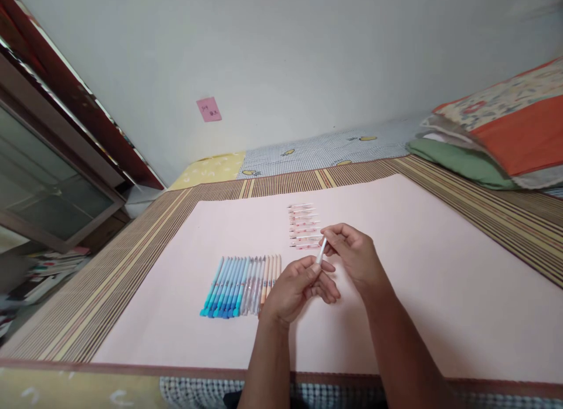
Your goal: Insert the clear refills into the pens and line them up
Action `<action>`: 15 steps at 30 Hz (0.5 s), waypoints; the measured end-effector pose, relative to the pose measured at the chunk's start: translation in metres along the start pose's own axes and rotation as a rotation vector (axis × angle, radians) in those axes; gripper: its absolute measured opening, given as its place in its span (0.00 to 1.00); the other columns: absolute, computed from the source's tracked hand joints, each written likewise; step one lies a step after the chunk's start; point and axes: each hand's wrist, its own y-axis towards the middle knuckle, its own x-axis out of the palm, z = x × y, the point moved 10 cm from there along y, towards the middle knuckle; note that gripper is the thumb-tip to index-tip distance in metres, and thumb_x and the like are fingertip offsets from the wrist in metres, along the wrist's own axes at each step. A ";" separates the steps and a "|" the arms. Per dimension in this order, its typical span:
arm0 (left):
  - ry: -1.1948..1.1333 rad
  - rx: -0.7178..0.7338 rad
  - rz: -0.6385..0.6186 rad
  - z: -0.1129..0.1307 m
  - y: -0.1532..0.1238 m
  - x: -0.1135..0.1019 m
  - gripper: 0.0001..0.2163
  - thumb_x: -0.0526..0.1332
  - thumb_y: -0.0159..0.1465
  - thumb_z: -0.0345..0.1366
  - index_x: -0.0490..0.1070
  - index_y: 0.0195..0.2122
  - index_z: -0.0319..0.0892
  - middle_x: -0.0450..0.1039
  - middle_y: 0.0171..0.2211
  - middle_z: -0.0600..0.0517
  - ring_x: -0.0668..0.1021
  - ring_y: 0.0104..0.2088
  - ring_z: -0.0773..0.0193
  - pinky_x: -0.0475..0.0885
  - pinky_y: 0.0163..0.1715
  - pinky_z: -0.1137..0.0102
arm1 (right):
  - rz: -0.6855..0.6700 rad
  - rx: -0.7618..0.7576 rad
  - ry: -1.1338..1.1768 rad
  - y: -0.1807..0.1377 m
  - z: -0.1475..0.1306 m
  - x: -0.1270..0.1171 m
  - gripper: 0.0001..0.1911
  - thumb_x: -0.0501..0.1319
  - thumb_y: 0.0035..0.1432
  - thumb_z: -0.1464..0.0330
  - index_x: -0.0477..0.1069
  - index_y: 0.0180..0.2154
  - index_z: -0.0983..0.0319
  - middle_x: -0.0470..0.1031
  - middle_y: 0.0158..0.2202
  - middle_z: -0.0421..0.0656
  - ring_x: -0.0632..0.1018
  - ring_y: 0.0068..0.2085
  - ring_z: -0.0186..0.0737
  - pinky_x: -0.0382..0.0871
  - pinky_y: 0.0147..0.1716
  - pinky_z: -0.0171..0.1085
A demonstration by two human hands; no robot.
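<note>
Both my hands meet over a pale pink sheet [417, 268] and share one white pen [321, 252]. My left hand [299, 289] is closed round its lower end, and my right hand [352, 254] pinches its upper end. Just left of my left hand lies a tight row of several pens [240, 286], blue ones at the left and clear and peach ones at the right. Above my right hand lies a second stack of several pale pink pens [304, 226], laid crosswise.
The pink sheet rests on a striped woven mat [101, 280] over a bed. Folded pillows and blankets [501, 133] are piled at the back right. A glass-doored cabinet [48, 186] stands at the left, and a pink note [208, 109] sticks on the wall.
</note>
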 end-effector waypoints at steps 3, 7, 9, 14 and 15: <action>-0.020 -0.012 -0.030 -0.004 0.001 0.003 0.18 0.64 0.64 0.49 0.73 0.41 0.37 0.79 0.27 0.44 0.79 0.26 0.61 0.70 0.30 0.70 | -0.005 0.032 0.003 -0.001 0.003 0.004 0.15 0.69 0.53 0.57 0.74 0.29 0.61 0.74 0.23 0.39 0.72 0.25 0.34 0.70 0.28 0.34; -0.057 -0.020 -0.072 -0.008 0.002 0.008 0.18 0.63 0.65 0.51 0.71 0.39 0.38 0.79 0.26 0.44 0.79 0.26 0.60 0.71 0.30 0.69 | -0.037 0.062 -0.017 -0.002 0.007 0.010 0.14 0.68 0.53 0.57 0.73 0.27 0.61 0.75 0.24 0.39 0.72 0.25 0.34 0.69 0.27 0.34; -0.082 -0.019 -0.075 -0.009 0.003 0.010 0.18 0.63 0.64 0.51 0.71 0.39 0.38 0.79 0.25 0.44 0.79 0.25 0.60 0.71 0.29 0.69 | -0.044 0.066 -0.023 -0.002 0.010 0.012 0.14 0.67 0.53 0.57 0.72 0.26 0.61 0.76 0.25 0.40 0.72 0.24 0.33 0.68 0.26 0.33; -0.147 -0.029 -0.045 -0.014 0.006 0.009 0.15 0.63 0.65 0.46 0.71 0.38 0.36 0.77 0.26 0.45 0.77 0.23 0.63 0.70 0.26 0.71 | -0.060 0.152 -0.001 -0.004 0.023 0.017 0.14 0.66 0.53 0.57 0.71 0.27 0.60 0.76 0.26 0.40 0.71 0.22 0.32 0.63 0.18 0.31; -0.154 -0.030 -0.034 -0.015 0.006 0.008 0.14 0.63 0.64 0.45 0.71 0.37 0.36 0.76 0.27 0.46 0.76 0.22 0.64 0.70 0.25 0.71 | -0.069 0.167 -0.009 -0.005 0.024 0.019 0.13 0.66 0.53 0.58 0.71 0.26 0.60 0.76 0.26 0.40 0.71 0.21 0.32 0.63 0.17 0.30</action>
